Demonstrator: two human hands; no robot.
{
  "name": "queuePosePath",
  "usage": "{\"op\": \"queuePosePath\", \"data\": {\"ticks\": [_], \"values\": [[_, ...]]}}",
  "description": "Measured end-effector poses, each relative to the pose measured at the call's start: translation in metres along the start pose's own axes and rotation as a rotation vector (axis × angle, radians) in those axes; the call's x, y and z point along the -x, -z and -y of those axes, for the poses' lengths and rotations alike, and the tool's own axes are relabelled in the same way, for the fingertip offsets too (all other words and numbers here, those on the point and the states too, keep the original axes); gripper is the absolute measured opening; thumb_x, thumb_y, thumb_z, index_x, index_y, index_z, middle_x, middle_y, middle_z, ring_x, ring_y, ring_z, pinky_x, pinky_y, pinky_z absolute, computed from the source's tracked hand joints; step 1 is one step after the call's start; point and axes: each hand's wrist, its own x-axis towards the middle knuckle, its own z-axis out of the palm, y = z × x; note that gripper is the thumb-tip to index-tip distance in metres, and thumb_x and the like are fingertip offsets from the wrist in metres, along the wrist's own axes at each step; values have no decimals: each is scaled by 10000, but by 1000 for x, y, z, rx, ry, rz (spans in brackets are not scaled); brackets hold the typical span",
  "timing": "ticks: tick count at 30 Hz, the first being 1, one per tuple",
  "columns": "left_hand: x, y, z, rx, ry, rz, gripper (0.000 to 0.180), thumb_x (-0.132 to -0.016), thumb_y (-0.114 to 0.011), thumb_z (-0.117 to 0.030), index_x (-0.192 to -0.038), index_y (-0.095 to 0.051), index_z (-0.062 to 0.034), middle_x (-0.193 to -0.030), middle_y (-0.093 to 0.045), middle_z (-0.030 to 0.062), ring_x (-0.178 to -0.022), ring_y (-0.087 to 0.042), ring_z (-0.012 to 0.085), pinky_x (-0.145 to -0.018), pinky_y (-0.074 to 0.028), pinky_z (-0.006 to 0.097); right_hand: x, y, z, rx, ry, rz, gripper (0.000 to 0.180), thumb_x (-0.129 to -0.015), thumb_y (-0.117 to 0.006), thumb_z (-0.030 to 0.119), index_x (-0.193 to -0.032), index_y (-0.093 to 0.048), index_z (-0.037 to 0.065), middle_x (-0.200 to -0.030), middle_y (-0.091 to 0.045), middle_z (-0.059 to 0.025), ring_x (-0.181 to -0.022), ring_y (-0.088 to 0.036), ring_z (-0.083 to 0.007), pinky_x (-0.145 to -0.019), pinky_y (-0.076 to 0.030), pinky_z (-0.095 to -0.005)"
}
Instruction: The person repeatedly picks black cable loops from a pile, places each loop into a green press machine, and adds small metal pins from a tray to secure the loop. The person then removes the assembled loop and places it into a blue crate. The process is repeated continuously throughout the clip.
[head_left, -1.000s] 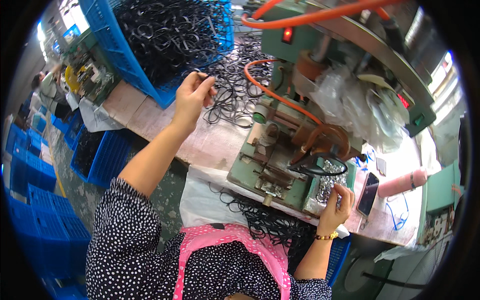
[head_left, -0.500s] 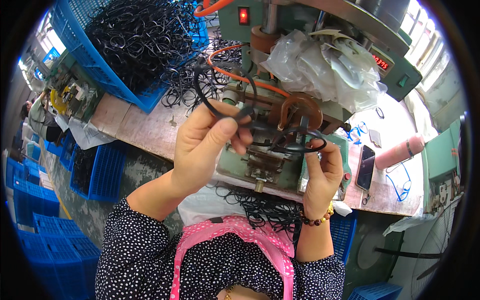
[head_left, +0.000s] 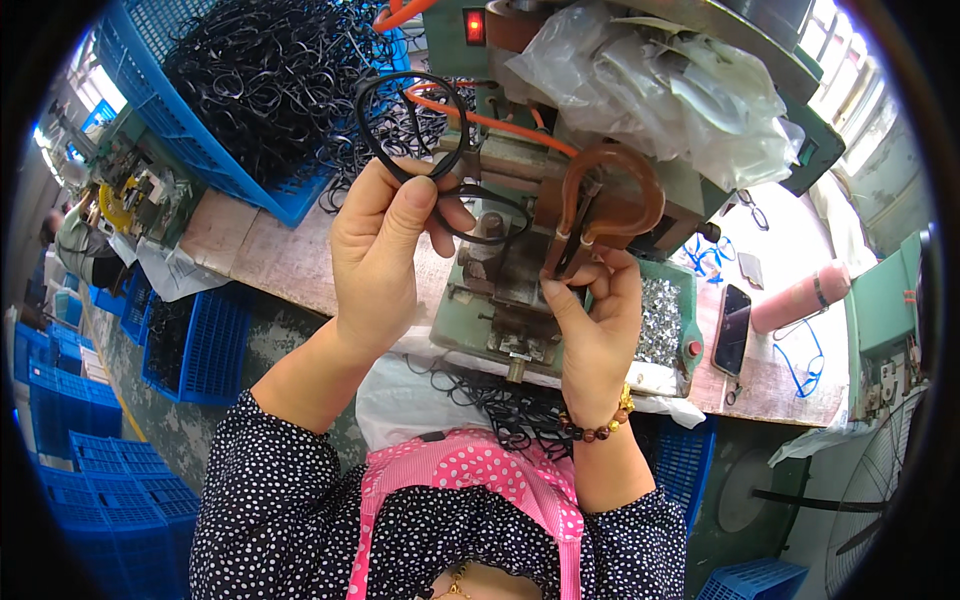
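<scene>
My left hand (head_left: 385, 240) pinches a black eyeglass frame (head_left: 466, 130) between thumb and fingers. Its two rims stand out above and to the right of the hand. My right hand (head_left: 597, 320) is closed at the lower ends of a brown horseshoe-shaped loop (head_left: 655, 190) on the green press machine (head_left: 455, 325). Whether those fingertips grip the loop or some small part is hidden. A metal fixture (head_left: 520, 325) sits just left of my right hand. Black frames (head_left: 500, 400) lie heaped below it, near my lap.
A blue crate (head_left: 150, 95) full of black frames stands at the far left, with more spilled beside it. Metal scraps (head_left: 658, 320) fill the machine's right tray. Further right are a phone (head_left: 733, 325), a pink bottle (head_left: 800, 298) and blue frames (head_left: 805, 370). Crumpled plastic (head_left: 660, 95) hangs above.
My right hand has let go of the eyeglass frame and moved left to the brown loop's lower ends. My left hand keeps the frame, now slightly further left.
</scene>
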Motion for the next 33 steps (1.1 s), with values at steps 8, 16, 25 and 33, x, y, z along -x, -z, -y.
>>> {"op": "queuePosePath", "data": {"ticks": [8, 16, 25, 33], "values": [[38, -13, 0, -291, -6, 322, 93, -944, -601, -20, -1022, -622, 26, -831, -674, 91, -724, -652, 154, -653, -509, 276, 1, 13, 0, 84, 74, 2, 436, -893, -621, -67, -1297, -457, -57, -1007, -655, -89, -980, -609, -133, -893, -469, -260], [25, -27, 25, -437, -221, 394, 111, -877, -683, -39, -923, -606, 27, -794, -622, 141, -648, -612, 319, -577, -475, 362, 8, 64, 13, 177, 138, -215, 335, -923, -581, -65, -1253, -538, -22, -1067, -663, -95, -1027, -612, -146, -953, -443, -275], [27, -26, 20, -484, -179, 408, 133, -853, -692, -41, -924, -603, 27, -811, -637, 161, -682, -617, 356, -594, -486, 395, 26, 119, 11, 535, 475, -565, 231, -999, -517, -3, -1225, -551, -35, -1129, -596, -115, -1001, -606, -172, -882, -482, -297], [25, -23, 31, -543, -458, 439, 214, -819, -735, -74, -975, -612, 7, -819, -631, 148, -703, -612, 368, -616, -487, 424, 19, 150, -32, 518, 87, -451, 187, -965, -583, 16, -1145, -619, -14, -1047, -644, -73, -949, -601, -142, -853, -476, -269]]}}
